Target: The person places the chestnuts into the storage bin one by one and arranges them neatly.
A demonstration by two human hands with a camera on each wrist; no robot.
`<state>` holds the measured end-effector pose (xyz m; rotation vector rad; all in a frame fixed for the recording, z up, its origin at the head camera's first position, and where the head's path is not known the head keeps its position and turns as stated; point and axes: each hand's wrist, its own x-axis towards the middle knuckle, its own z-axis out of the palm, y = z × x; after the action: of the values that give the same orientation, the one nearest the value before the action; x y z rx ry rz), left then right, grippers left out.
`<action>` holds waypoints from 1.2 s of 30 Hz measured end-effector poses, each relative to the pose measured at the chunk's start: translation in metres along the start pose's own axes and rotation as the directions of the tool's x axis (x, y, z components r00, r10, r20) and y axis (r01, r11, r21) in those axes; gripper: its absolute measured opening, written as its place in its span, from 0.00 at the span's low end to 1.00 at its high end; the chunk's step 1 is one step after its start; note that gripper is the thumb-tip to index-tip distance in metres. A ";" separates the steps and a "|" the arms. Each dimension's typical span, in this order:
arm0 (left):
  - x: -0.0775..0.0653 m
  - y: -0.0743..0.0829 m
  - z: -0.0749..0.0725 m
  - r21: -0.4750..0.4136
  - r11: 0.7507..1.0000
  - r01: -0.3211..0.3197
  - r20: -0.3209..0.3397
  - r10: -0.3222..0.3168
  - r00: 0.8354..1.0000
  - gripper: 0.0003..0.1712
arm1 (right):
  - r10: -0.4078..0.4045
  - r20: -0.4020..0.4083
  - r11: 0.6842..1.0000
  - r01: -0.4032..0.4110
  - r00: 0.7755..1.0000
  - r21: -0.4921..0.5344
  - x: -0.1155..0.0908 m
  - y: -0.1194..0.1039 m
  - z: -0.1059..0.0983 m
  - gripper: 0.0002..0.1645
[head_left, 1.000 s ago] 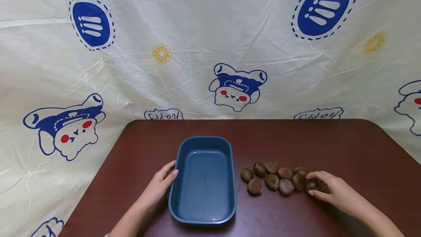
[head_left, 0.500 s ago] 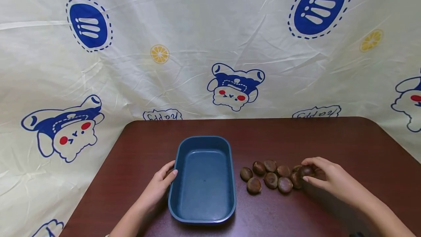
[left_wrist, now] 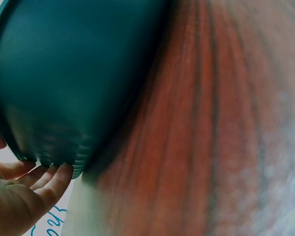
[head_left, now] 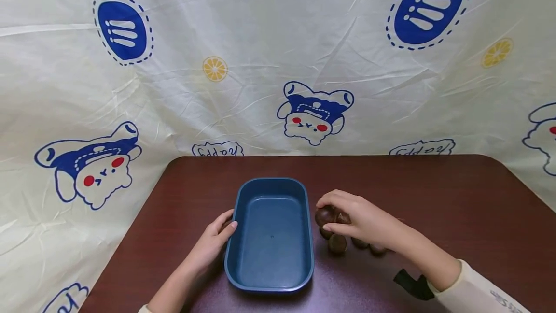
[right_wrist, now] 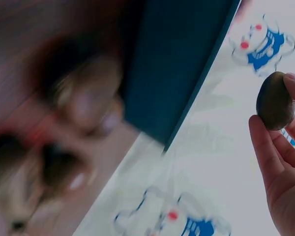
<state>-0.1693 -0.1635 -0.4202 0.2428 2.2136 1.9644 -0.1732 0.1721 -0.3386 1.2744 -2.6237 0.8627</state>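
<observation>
A deep blue rectangular tray (head_left: 271,264) with rounded corners stands on the table, nothing inside it. My left hand (head_left: 213,239) holds its left side, thumb at the rim; in the left wrist view the fingertips press the outer wall of the tray (left_wrist: 78,73). My right hand (head_left: 367,219) pinches a brown chestnut (head_left: 325,215) between thumb and fingers, just right of the tray's rim. The right wrist view shows that chestnut (right_wrist: 274,101) raised off the table. Below the hand lie several more chestnuts (head_left: 337,244), partly hidden by the hand and forearm.
The dark reddish-brown table (head_left: 434,187) has rounded far corners. Behind it hangs a pale cloth (head_left: 256,110) printed with blue cartoon figures. A black strap (head_left: 412,285) shows beneath the right sleeve (head_left: 473,291).
My right hand has picked up a chestnut from the right end of the group and carried it left, over the others, to beside the tray. The left hand and tray have stayed put.
</observation>
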 end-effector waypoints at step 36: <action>0.000 0.001 -0.003 0.006 1.000 -0.011 0.048 0.011 0.999 0.28 | -0.231 0.409 0.968 0.166 0.883 0.188 0.080 -0.041 0.133 0.17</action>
<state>-0.1698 -0.1664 -0.4192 0.2996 2.1938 1.9367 -0.1735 0.0262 -0.4054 1.9357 -2.7026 0.8341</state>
